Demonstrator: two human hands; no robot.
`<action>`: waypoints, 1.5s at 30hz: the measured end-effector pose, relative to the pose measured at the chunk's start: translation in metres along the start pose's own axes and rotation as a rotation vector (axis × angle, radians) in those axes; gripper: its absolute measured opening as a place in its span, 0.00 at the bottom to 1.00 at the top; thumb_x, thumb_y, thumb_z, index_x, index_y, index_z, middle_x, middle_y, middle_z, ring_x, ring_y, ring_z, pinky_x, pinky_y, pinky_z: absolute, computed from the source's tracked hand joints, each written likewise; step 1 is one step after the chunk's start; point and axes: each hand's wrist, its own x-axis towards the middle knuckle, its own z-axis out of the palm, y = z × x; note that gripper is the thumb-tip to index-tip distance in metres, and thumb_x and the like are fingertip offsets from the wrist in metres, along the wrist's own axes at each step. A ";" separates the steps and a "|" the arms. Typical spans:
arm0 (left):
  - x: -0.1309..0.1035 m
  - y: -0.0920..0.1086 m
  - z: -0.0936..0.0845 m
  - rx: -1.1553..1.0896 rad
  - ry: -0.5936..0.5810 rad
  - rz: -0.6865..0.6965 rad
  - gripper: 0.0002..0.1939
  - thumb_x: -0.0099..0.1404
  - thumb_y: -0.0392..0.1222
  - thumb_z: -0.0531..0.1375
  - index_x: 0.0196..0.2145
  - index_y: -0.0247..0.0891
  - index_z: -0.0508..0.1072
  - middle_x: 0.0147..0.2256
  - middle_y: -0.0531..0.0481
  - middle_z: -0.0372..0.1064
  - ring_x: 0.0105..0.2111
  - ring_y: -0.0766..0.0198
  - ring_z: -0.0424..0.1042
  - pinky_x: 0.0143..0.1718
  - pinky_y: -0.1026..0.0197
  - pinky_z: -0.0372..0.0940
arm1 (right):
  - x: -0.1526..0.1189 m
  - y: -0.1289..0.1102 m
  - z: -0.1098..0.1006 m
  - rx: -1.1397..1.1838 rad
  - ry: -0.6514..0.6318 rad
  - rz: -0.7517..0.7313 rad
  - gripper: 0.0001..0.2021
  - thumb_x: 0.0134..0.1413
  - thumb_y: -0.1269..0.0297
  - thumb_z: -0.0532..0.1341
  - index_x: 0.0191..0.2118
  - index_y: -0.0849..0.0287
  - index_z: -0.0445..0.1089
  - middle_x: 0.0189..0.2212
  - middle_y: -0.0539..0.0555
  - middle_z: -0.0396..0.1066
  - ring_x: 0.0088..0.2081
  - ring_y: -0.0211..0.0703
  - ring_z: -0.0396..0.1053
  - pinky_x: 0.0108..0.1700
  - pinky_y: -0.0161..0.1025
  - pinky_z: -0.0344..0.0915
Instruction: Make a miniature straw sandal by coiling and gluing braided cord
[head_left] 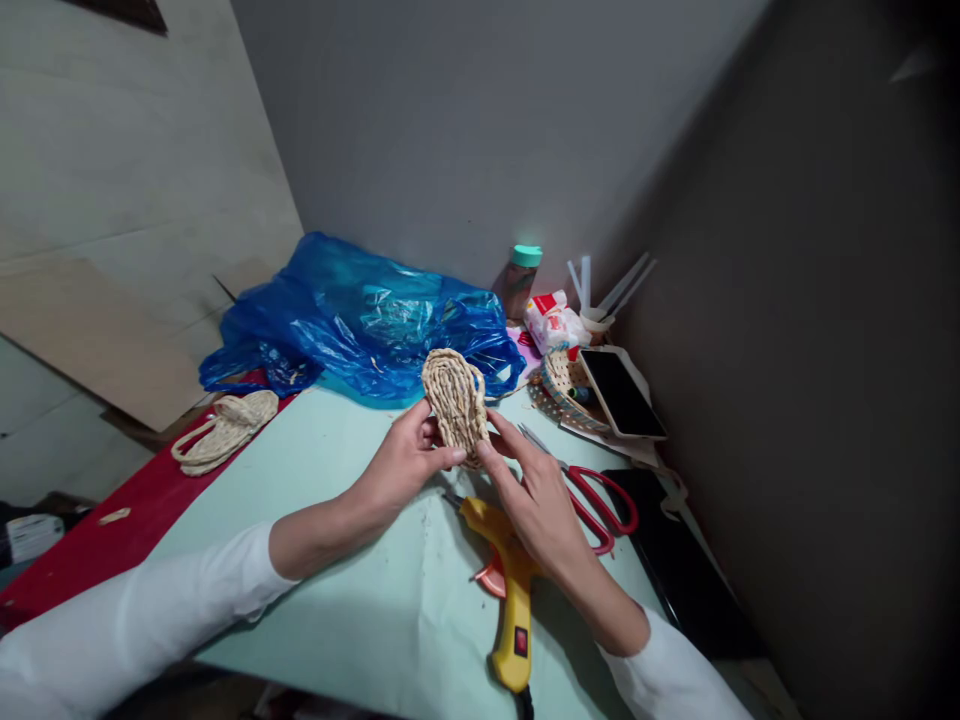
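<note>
Both hands hold up a small sole-shaped piece of braided straw (454, 400), seemingly a woven slipper, above the pale green table cover. My left hand (405, 455) grips its lower left side, thumb across the front. On the lower right side, my right hand (529, 480) pinches the edge between thumb and fingers. Just below lies a yellow glue gun (516, 600), partly hidden by my right hand and forearm. Red-handled scissors (600, 505) rest to the right of that hand. Another braided straw slipper (229, 430) lies at the left on red cloth.
A crumpled blue plastic bag (360, 310) lies along the back wall. At the back right are a jar with a green lid (523, 275), a cup of glue sticks (598, 320), a woven basket (562, 385) and a phone (622, 390). A black flat object (686, 560) lies right.
</note>
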 end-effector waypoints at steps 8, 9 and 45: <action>0.001 -0.003 -0.014 0.138 -0.066 -0.004 0.28 0.52 0.31 0.66 0.52 0.36 0.69 0.49 0.42 0.75 0.48 0.53 0.74 0.49 0.53 0.67 | 0.007 0.000 -0.005 0.481 -0.060 0.014 0.23 0.57 0.53 0.63 0.56 0.57 0.70 0.56 0.59 0.71 0.57 0.53 0.69 0.58 0.50 0.67; 0.002 -0.004 -0.016 0.129 -0.049 -0.016 0.28 0.52 0.31 0.66 0.52 0.36 0.69 0.49 0.42 0.75 0.48 0.52 0.74 0.49 0.53 0.67 | 0.009 -0.001 -0.009 0.548 -0.015 0.017 0.22 0.58 0.52 0.62 0.55 0.56 0.70 0.56 0.59 0.70 0.58 0.51 0.69 0.58 0.48 0.67; 0.009 0.005 -0.052 0.105 -0.295 -0.113 0.26 0.55 0.35 0.67 0.53 0.34 0.74 0.47 0.39 0.76 0.45 0.52 0.75 0.42 0.56 0.67 | 0.008 0.001 -0.012 0.469 -0.019 -0.042 0.12 0.61 0.57 0.65 0.44 0.60 0.72 0.41 0.58 0.78 0.40 0.47 0.79 0.43 0.42 0.77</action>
